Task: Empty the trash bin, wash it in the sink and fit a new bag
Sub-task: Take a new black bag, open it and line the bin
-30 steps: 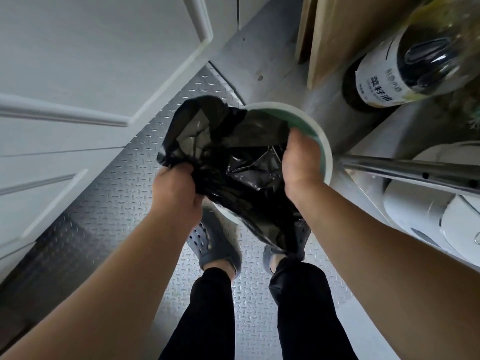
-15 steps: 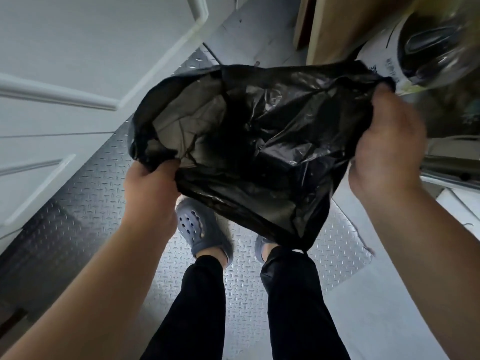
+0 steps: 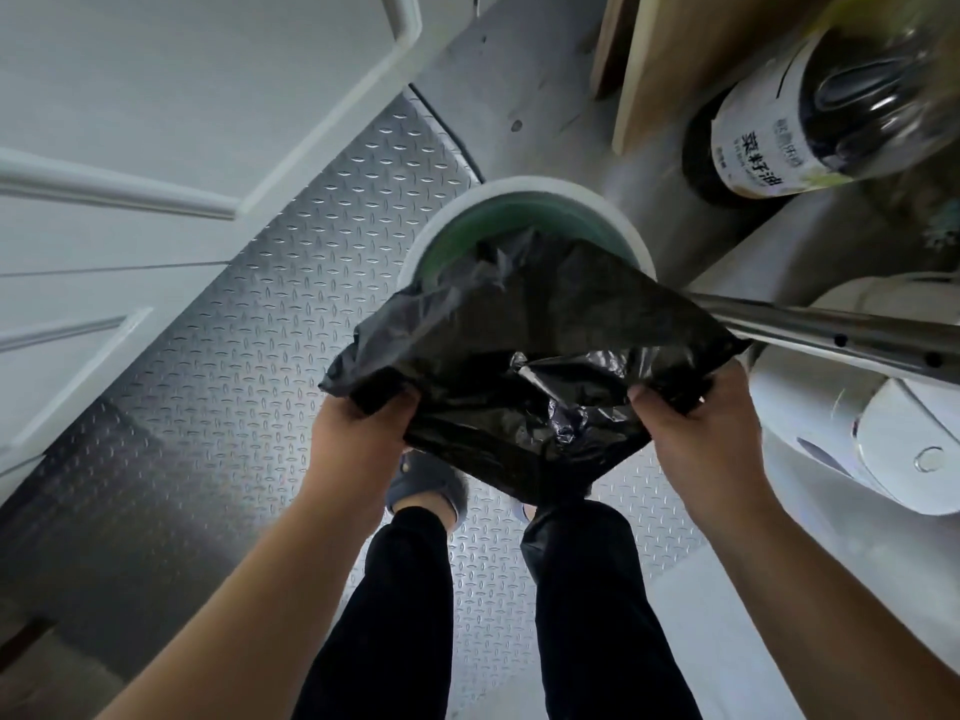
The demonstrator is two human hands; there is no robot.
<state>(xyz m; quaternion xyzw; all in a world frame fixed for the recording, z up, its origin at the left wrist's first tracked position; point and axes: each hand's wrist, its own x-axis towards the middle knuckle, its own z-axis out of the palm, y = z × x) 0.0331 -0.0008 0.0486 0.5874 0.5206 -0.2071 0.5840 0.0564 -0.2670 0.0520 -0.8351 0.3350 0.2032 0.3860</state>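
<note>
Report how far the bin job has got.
Emptying looks done: the trash bin shows a bare green inside. In hand: left hand and right hand grip the black bag above it. Left: seating the bag inside and over the rim.

Bin [image 3: 524, 192], bottle [image 3: 769, 142] on checker-plate floor [image 3: 249, 366]

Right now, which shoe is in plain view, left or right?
The left shoe, grey, showing between the left hand and the left trouser leg. Of the right shoe only a sliver peeks out beneath the black bag, which covers the rest.
</note>
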